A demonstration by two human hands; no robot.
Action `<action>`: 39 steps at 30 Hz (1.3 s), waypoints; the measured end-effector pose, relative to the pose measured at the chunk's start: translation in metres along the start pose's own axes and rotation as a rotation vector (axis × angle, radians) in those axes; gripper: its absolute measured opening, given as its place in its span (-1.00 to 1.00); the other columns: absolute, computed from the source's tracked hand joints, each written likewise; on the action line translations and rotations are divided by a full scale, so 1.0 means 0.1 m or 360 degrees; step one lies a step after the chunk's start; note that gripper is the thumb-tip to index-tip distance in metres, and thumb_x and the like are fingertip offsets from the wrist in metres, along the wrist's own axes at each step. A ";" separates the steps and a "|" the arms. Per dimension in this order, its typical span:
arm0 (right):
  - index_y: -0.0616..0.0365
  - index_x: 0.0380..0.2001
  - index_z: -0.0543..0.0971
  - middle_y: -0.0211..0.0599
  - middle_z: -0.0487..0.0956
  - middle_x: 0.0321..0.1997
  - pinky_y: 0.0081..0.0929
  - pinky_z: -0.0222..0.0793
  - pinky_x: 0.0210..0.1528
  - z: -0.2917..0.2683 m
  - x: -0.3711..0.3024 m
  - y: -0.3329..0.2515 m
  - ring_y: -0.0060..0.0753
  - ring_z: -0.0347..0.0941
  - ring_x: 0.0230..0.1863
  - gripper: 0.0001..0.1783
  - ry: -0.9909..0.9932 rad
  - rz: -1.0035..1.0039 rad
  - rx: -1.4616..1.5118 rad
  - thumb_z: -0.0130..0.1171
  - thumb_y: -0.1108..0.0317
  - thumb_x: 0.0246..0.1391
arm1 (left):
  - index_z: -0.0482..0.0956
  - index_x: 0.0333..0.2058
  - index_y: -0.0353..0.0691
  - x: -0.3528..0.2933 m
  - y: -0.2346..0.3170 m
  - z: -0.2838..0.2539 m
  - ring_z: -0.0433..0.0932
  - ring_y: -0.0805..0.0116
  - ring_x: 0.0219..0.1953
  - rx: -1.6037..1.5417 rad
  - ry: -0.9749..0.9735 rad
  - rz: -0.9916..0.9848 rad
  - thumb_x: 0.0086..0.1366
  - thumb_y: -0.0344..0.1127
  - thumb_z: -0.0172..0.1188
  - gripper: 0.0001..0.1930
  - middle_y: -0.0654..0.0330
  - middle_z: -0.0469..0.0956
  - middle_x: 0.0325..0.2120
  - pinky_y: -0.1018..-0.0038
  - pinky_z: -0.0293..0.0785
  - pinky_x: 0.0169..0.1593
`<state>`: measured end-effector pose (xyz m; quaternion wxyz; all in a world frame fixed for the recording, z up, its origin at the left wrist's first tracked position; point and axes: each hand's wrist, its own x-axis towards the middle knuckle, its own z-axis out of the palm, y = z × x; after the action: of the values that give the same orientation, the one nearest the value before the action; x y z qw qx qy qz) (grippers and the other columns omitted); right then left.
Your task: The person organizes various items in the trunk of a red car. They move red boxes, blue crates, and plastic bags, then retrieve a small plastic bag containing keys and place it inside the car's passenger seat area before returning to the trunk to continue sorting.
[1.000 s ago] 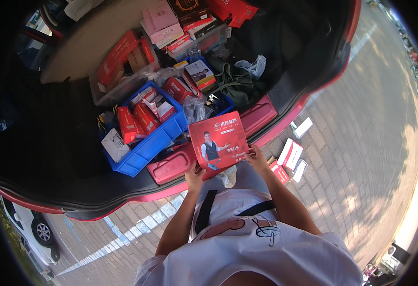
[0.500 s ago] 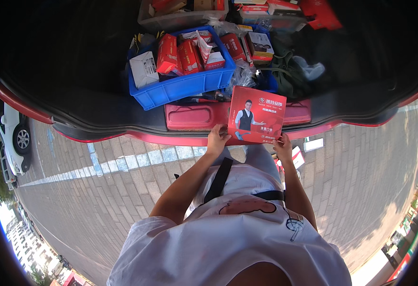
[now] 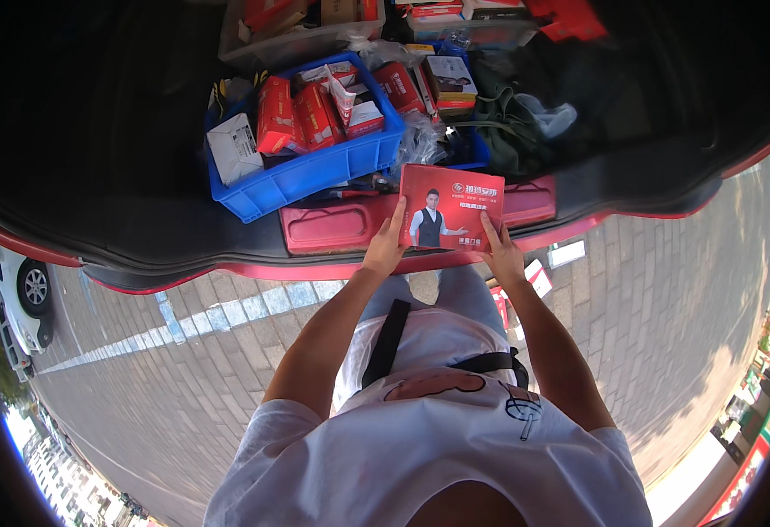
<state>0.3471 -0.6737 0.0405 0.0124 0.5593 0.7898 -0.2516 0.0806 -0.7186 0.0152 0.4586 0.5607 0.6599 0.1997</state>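
A red cardboard box [image 3: 452, 206] with a printed picture of a person on its face is between my two hands at the edge of a red car's open trunk. My left hand [image 3: 388, 241] grips its left side near the lower corner. On the other side, my right hand [image 3: 502, 249] holds the lower right corner, with fingers lying over the printed face. Just beyond the box, to the left, a blue plastic crate [image 3: 310, 171] in the trunk holds several red and white boxes.
Behind stand two clear plastic bins, the left bin [image 3: 293, 44] and the right bin [image 3: 482, 33], filled with boxes. A dark green cloth bag [image 3: 501, 132] lies right of the crates. The red trunk sill [image 3: 323, 227] runs below. A white car [image 3: 21, 281] is parked at far left.
The box's printed face has tilted, so its lower side edge no longer shows. Both hands have moved up along its sides. The whole view has shifted slightly.
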 end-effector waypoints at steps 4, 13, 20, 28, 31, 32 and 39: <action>-0.28 0.28 -0.04 0.02 0.25 0.18 -0.22 0.40 -0.04 -0.02 -0.03 0.11 0.05 0.35 0.05 0.00 0.0132 -0.0122 0.0056 0.32 0.20 -0.19 | -0.29 0.28 0.15 0.02 0.08 0.10 0.45 -0.02 -0.11 -0.0239 0.0102 -0.0033 0.02 -0.55 0.20 0.01 -0.02 0.38 -0.08 0.20 0.43 -0.03; 0.10 0.16 0.20 -0.04 0.50 -0.08 -0.34 0.35 -0.04 -0.41 0.92 0.20 -0.12 0.47 -0.08 -0.31 0.0163 0.0471 0.1302 0.16 0.08 0.02 | 0.25 0.07 -0.11 0.12 0.48 0.26 0.42 0.46 -0.20 -0.2128 0.0460 -0.0963 0.15 -0.02 0.21 -0.42 0.28 0.43 -0.17 0.55 0.31 -0.09; 0.18 -0.02 0.20 -0.25 0.44 -0.11 -0.52 0.43 -0.20 -0.88 0.67 0.18 -0.44 0.44 -0.13 -0.41 0.0057 0.0327 0.2192 0.27 0.38 -0.06 | 0.44 -0.07 -0.32 0.23 1.14 -0.10 0.49 0.49 -0.20 -0.1964 0.1208 -0.0620 0.19 -0.16 0.18 -0.59 0.21 0.53 -0.26 0.61 0.41 -0.15; 0.05 0.12 0.16 -0.29 0.39 -0.05 -0.31 0.49 -0.20 -1.52 0.91 0.04 -0.45 0.40 -0.07 -0.41 -0.0459 0.0714 0.2324 0.14 0.34 0.04 | -0.16 0.28 -0.16 0.69 2.10 -0.10 0.24 0.37 0.09 -0.1736 0.1323 -0.0407 0.19 -0.37 0.09 -0.23 0.12 0.18 0.13 0.48 0.21 0.09; 0.10 0.07 0.18 -0.26 0.40 -0.07 -0.37 0.54 -0.25 -1.58 1.47 0.09 -0.42 0.45 -0.11 -0.45 -0.0034 0.0640 0.2722 0.15 0.34 0.04 | -0.22 0.29 -0.14 1.47 2.09 -0.36 0.18 0.37 0.12 -0.2094 0.1036 -0.0289 0.15 -0.46 0.05 -0.19 0.15 0.09 0.18 0.44 0.11 0.16; 0.10 0.04 0.19 -0.24 0.42 -0.07 -0.27 0.56 -0.25 -1.70 1.78 0.03 -0.36 0.47 -0.12 -0.51 0.0012 0.0570 0.2770 0.11 0.36 0.07 | -0.23 0.29 -0.14 1.75 2.10 -0.57 0.18 0.40 0.12 -0.2078 0.0967 -0.0190 0.20 -0.35 0.04 -0.22 0.16 0.08 0.19 0.44 0.13 0.15; 0.24 -0.02 0.33 -0.15 0.43 -0.03 -0.25 0.50 -0.09 -2.46 4.58 -0.32 -0.29 0.40 -0.02 -0.50 0.0400 -0.0156 0.2806 0.16 0.20 0.03 | 0.06 0.22 -0.25 2.34 1.58 -1.56 0.14 0.19 0.22 -0.1573 0.1315 0.0006 0.27 0.10 -0.03 -0.29 0.04 0.09 0.20 0.30 0.06 0.23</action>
<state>0.2116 -0.1785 0.1294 -0.5198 0.3546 0.3277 -0.7048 0.0512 -0.4171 0.1269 0.3705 0.1613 0.6114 0.6803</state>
